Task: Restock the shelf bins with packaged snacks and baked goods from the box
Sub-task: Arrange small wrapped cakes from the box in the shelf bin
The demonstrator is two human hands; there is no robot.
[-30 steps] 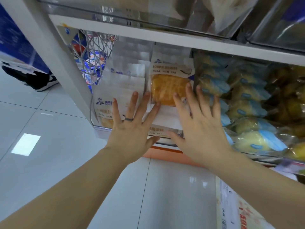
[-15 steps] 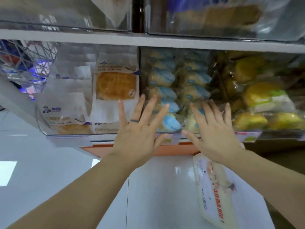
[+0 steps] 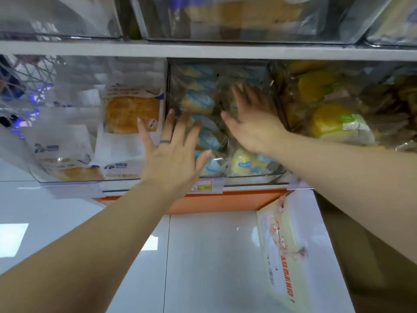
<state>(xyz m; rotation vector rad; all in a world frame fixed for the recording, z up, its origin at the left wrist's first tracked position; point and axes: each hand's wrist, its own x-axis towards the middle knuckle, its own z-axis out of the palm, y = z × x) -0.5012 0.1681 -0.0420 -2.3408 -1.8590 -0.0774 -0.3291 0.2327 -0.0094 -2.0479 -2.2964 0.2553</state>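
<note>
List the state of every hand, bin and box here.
Left hand, open, fingers spread before the middle bin.
Right hand, open, stretched into the middle bin.
Middle bin, packed with blue-labelled buns.
Left bin, holds white-bagged pastries.
Right bin, holds yellow buns.
Box, on the floor below the shelf.

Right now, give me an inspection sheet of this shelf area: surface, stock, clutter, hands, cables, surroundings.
Surface: shelf with orange trim, carrying clear bins.
Job's things: white pastry packets left; blue-wrapped buns middle; yellow-green wrapped goods right; box on the tiled floor below.
Clutter: price tag on the shelf edge.
Grippers: left hand open, fingers spread before the buns; right hand open over the buns; neither holds anything.
Cables: nothing seen.
Surroundings: wire rack far left; upper bins above, stocked.
</note>
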